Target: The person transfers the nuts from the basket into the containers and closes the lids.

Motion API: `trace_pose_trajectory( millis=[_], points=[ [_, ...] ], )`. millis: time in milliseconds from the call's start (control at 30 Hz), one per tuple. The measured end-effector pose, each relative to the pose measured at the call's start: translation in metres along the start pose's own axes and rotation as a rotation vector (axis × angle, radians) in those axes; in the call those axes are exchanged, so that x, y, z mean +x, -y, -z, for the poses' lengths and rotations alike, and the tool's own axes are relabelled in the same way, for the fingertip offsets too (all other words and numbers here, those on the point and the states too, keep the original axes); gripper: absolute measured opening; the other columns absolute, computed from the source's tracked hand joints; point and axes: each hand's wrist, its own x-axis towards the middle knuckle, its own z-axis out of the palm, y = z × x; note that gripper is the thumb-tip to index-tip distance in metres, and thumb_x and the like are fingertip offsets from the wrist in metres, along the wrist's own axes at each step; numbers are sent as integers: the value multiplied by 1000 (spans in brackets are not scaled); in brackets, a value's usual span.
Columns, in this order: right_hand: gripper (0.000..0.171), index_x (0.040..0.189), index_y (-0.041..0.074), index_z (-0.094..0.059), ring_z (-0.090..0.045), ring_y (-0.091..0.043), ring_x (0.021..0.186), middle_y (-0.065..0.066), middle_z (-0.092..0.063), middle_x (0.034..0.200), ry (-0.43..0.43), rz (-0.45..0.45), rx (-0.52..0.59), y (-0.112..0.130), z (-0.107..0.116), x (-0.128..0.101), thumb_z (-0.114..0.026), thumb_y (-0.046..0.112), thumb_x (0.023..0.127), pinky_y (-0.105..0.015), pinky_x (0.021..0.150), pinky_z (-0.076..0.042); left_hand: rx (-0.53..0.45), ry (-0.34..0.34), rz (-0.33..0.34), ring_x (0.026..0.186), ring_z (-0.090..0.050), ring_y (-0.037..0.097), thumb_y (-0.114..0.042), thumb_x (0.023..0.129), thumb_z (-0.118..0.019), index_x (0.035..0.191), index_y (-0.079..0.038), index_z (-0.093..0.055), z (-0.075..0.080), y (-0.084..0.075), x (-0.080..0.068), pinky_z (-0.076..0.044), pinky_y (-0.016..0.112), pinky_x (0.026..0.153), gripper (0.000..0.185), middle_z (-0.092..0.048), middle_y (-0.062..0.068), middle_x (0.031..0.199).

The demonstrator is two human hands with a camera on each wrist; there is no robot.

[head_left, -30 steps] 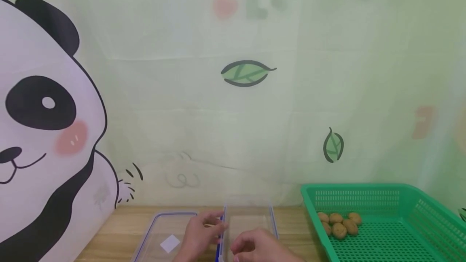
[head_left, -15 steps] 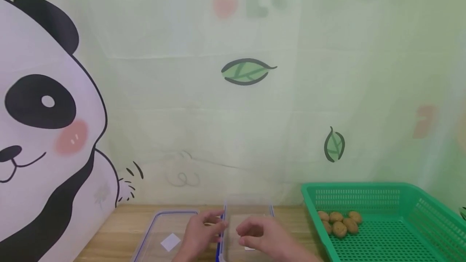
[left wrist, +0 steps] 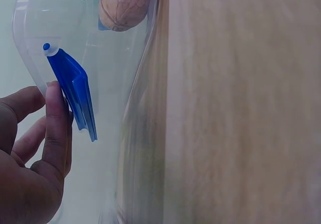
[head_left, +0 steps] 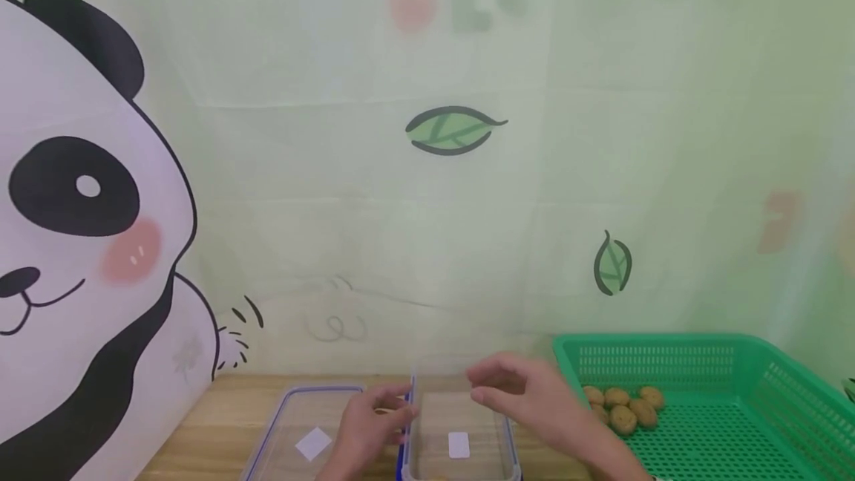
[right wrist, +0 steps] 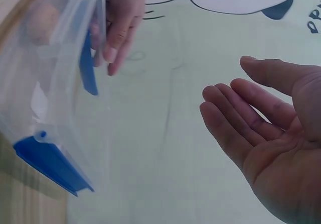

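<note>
the round brown walnuts (head_left: 623, 421) lie to the right of your right hand (head_left: 528, 392), six of them in view, bunched along the left wall inside the green plastic mesh basket (head_left: 668, 340). your right hand is clearly the nearer one: it hangs above the right rim of the clear rectangular plastic container (head_left: 513, 459), fingers loosely bent, thumb apart from them, pinching nothing. the walnuts are close to round, so no long axis stands out; the container's long side runs away from you.

between those fingers and the walnuts stands the basket's left rim, so a reach that way would likely need lifting over it; your right forearm crosses that rim in the head view. your left hand (head_left: 374, 421) is at the container's left rim, fingers curled on it beside the blue plastic clip (left wrist: 75, 83) that hangs outside the wall. your left wrist view shows a single walnut (left wrist: 125, 5) inside the container. beyond your left hand, the clear plastic lid with a blue edge (head_left: 323, 390) lies flat on the wooden tabletop (head_left: 220, 421), a white square label (head_left: 314, 444) on it, well apart from your right hand.
</note>
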Motion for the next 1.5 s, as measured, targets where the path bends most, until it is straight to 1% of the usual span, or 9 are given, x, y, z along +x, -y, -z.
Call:
trace_pose_trajectory(
  millis=[133, 200, 400, 600, 833, 933, 1067, 1200, 1500],
  points=[
    [25, 120, 5, -75, -73, -22, 107, -5, -77, 115, -41, 9, -2, 4, 8, -1, -75, 22, 102, -26, 89, -63, -3, 2, 4, 87, -73, 23, -5, 94, -79, 135, 5, -66, 1, -1, 0, -68, 36, 71, 44, -71, 11, 103],
    [25, 120, 7, -76, -73, -20, 107, -4, -77, 115, -67, -3, -10, 6, 11, -3, -76, 24, 102, -26, 88, -63, -3, 5, 8, 87, -73, 23, -5, 95, -79, 135, 5, -65, 2, -1, 0, -68, 36, 71, 44, -71, 11, 103],
    [27, 121, 9, -76, -73, -16, 107, -3, -76, 119, -146, -4, -9, 16, 25, -9, -77, 27, 100, -28, 89, -63, -23, 10, 52, 90, -73, 25, -7, 95, -79, 135, 4, -66, 2, 0, -1, -68, 36, 73, 44, -70, 11, 104],
    [28, 124, 11, -75, -72, -16, 110, -1, -76, 123, -167, -1, -32, 30, 46, -14, -76, 27, 101, -29, 91, -62, -37, 8, 16, 88, -72, 24, -6, 94, -79, 135, 5, -66, 3, -1, -1, -68, 36, 73, 44, -70, 12, 104],
    [26, 124, 11, -75, -73, -15, 108, -1, -76, 121, -175, 36, -140, 36, 71, -14, -75, 25, 102, -28, 88, -63, -38, 8, -4, 88, -73, 24, -5, 94, -80, 135, 6, -65, 3, 1, -2, -68, 35, 71, 45, -71, 12, 103],
    [26, 125, 12, -75, -73, -16, 108, 0, -76, 121, -175, 33, -209, 35, 81, -12, -74, 26, 103, -28, 88, -63, -47, 12, -10, 88, -73, 24, -5, 94, -80, 135, 7, -65, 2, 2, -2, -68, 35, 71, 45, -71, 12, 103],
    [30, 128, 12, -74, -72, -19, 111, -1, -75, 123, -150, 5, -284, 30, 94, -8, -72, 30, 104, -28, 88, -61, -50, 14, -5, 89, -73, 26, -6, 94, -80, 135, 7, -65, 2, 2, -2, -68, 36, 71, 45, -71, 11, 102],
    [33, 131, 11, -72, -72, -21, 114, -2, -75, 125, -129, -17, -305, 20, 106, -5, -71, 31, 105, -28, 89, -61, -51, 15, 6, 90, -73, 28, -6, 95, -79, 135, 7, -65, 2, 2, -2, -68, 36, 72, 45, -71, 11, 103],
    [33, 132, 9, -72, -70, -27, 117, -6, -74, 126, -103, -43, -341, -3, 127, 1, -70, 30, 106, -29, 88, -61, -50, 0, 18, 86, -73, 24, -6, 94, -80, 135, 4, -67, 2, 1, -1, -68, 36, 71, 44, -70, 11, 103]
  ],
)
